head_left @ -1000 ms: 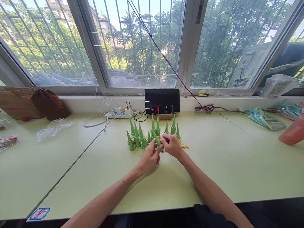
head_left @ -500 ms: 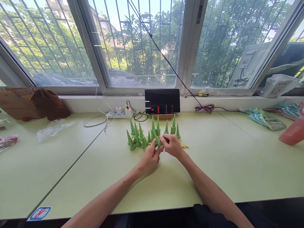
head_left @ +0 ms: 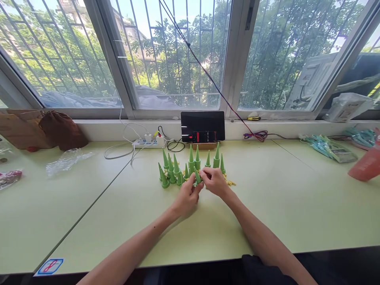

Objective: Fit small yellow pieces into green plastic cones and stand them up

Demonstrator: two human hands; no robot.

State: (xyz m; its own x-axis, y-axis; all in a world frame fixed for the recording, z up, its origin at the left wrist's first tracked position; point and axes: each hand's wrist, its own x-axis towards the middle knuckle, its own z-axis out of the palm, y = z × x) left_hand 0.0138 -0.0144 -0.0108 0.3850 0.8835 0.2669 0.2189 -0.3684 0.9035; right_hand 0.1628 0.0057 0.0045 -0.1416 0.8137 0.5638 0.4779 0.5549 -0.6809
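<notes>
My left hand (head_left: 190,193) pinches a green pointed cone (head_left: 197,176) near its base, with the tip upward. Close against the cone's right side is my right hand (head_left: 214,181), its fingers closed together; whatever sits between those fingertips is hidden or too small to name. Several more green cones (head_left: 165,159) stand upright on the table behind and to the left of my hands, some on ribbed round bases. Small yellow pieces (head_left: 230,183) lie scattered among the cones and just right of my right hand.
Behind the cones a phone (head_left: 204,137) leans on a dark tablet (head_left: 202,118). A power strip (head_left: 149,142) with cables lies to the left. Crumpled clear plastic (head_left: 68,161) and a brown pouch (head_left: 63,130) are farther left. At the far right lies a red object (head_left: 365,165) beside bagged items (head_left: 331,148).
The held cone has tipped more upright and its tip is slightly lower. Both hands stay in nearly the same place.
</notes>
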